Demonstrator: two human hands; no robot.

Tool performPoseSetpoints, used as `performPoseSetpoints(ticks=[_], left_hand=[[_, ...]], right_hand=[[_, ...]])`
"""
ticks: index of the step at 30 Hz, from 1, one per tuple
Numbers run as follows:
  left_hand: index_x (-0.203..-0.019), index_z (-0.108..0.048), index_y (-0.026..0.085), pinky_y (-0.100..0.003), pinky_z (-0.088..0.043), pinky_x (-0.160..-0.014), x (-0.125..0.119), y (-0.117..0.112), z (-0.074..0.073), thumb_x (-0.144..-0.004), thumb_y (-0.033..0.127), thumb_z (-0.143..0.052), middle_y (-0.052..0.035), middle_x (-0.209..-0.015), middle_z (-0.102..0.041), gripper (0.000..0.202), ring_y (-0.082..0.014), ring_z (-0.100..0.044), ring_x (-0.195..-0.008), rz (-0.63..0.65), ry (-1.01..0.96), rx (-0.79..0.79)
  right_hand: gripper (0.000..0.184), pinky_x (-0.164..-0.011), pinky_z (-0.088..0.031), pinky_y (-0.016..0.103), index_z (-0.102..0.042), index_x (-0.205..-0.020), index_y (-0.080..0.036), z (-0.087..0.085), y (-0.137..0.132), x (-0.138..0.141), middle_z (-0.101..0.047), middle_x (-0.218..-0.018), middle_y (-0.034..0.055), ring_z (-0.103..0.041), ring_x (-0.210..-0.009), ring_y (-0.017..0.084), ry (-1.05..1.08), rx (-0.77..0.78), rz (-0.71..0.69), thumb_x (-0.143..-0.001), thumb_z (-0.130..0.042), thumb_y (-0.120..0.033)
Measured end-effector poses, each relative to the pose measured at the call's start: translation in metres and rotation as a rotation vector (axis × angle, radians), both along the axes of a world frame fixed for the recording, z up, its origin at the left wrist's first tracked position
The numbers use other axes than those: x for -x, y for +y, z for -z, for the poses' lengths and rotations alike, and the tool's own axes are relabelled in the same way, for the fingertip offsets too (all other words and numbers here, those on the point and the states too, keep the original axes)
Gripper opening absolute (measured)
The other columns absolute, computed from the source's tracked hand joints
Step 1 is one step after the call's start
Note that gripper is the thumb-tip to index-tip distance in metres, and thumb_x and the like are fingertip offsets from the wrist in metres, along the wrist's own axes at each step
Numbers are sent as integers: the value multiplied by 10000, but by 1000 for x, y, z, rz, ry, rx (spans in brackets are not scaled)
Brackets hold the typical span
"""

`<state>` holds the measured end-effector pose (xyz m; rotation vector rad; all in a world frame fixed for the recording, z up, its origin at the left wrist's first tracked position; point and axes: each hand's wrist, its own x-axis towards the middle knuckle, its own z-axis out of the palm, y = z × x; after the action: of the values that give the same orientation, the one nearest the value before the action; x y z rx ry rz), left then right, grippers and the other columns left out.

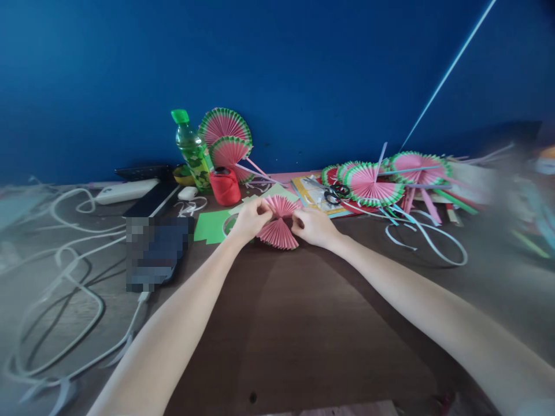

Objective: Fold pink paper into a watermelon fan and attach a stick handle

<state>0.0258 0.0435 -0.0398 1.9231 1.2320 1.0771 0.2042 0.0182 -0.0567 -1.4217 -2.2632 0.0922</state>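
Note:
Between my hands a pleated pink paper fan (pixel 280 232) is spread above and below a narrow middle, like a bow. My left hand (pixel 252 218) pinches its left side between thumb and fingers. On the opposite side, my right hand (pixel 315 225) has its fingers curled against the folds. Green paper sheets (pixel 212 226) lie just left of and behind the fan. A spool of red ribbon (pixel 225 186) stands beyond my left hand. Black-handled scissors (pixel 335 195) rest on a packet behind my right hand.
Finished-looking pink and green fans (pixel 373 186) are piled at the right back, with loose ribbon (pixel 453 254) trailing from them. More fans (pixel 225 130) lean on the blue wall beside a green bottle (pixel 193 151). A phone (pixel 160 251) and white cables (pixel 82 289) lie left.

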Motion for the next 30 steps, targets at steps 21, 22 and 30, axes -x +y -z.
performPoseSetpoints(ticks=[21,22,30], left_hand=[[-733,-472,165,-297,-450,-678,1,-4,-1,-774,216,-499,-14,-703,-607,71,-139,-587,-679,277,44,52],[-736,-491,162,-291,-446,-676,1,-3,0,-773,226,-508,-10,-700,-606,76,-135,-580,-673,280,70,30],[-821,-599,150,-279,-460,-719,0,1,4,-730,245,-577,-27,-786,-652,133,-130,-597,-729,298,69,85]], right_hand=[[82,-640,-362,274,-472,-771,-190,6,5,-4,-559,-716,33,-494,-665,162,243,-142,-89,-824,-410,-202],[83,-647,-367,274,-472,-790,-190,5,4,-3,-565,-734,36,-500,-677,162,265,-144,-105,-836,-406,-212],[99,-629,-365,262,-460,-782,-195,-1,3,3,-530,-714,20,-482,-658,147,335,-208,-193,-869,-419,-218]])
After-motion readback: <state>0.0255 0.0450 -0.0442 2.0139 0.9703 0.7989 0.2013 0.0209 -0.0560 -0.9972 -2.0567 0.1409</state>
